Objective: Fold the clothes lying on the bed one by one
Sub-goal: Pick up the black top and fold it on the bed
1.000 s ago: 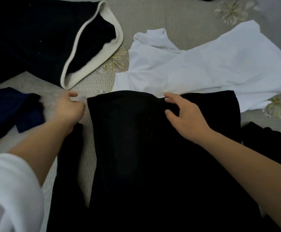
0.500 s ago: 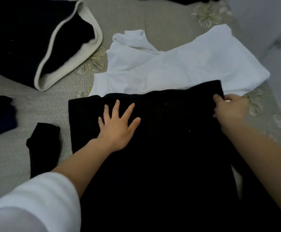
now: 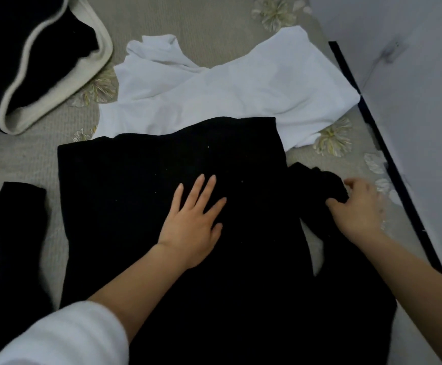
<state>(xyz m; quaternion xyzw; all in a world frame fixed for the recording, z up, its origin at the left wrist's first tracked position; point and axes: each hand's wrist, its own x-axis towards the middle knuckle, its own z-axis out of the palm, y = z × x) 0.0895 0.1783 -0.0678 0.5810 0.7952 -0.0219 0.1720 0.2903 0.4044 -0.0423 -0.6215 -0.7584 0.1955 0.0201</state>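
A black garment (image 3: 141,196) lies spread flat on the bed in front of me. My left hand (image 3: 192,219) presses flat on its middle with fingers straight and spread. My right hand (image 3: 357,209) grips the bunched black sleeve (image 3: 317,180) at the garment's right side. The other black sleeve (image 3: 17,219) lies stretched out at the left. A white shirt (image 3: 227,88) lies crumpled just beyond the black garment, its lower part tucked under the black top edge.
A dark garment with a cream band (image 3: 56,61) lies at the far left. The beige bedspread (image 3: 201,22) has pale flower prints. The bed's dark edge (image 3: 388,159) and a pale wall (image 3: 412,75) run along the right.
My right hand left the garment's top right corner and came down to grip the bunched right sleeve. My left hand slid toward the garment's middle, still pressing flat.
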